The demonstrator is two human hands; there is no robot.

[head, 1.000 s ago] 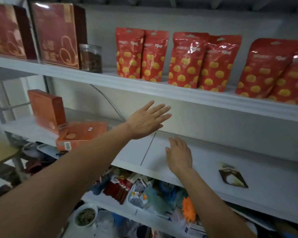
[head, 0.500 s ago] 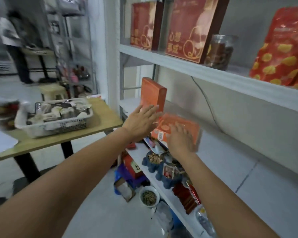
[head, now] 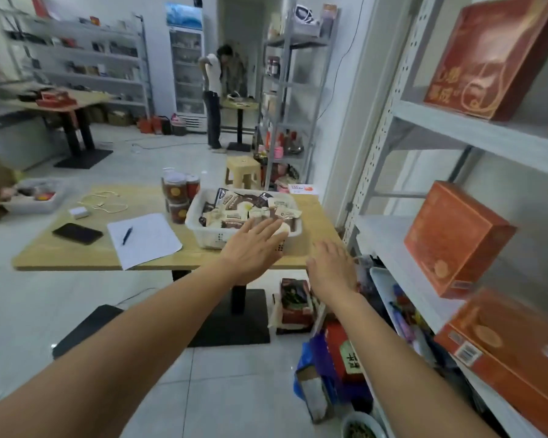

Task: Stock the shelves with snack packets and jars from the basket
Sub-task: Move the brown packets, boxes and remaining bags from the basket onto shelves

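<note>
At centre frame, the left hand [head: 253,245] is held flat, fingers straight and empty, over the near rim of the basket [head: 203,233]. The right hand [head: 331,267] is stretched out just to the right of it, lower in the frame, with fingers likewise straight and nothing grasped. Whether either hand touches the basket cannot be told.

The basket is set on the table [head: 76,254] at mid-frame and is heaped with packets [head: 234,210]. Several jars [head: 178,197] are stacked just beside its left wall, on the tabletop rather than inside it.

The shelves [head: 383,235] run down the right edge of the frame. On the stretch that can be seen, only orange boxes [head: 456,238] and, at upper right, a red box [head: 494,55] are stored; no packet or jar is seen there.

A pick-up from the basket is judged to be the step in hand. Since the basket is well filled and the jars are untouched, most of the stocking is judged to be left, though how much has been shelved out of view cannot be told.
</note>
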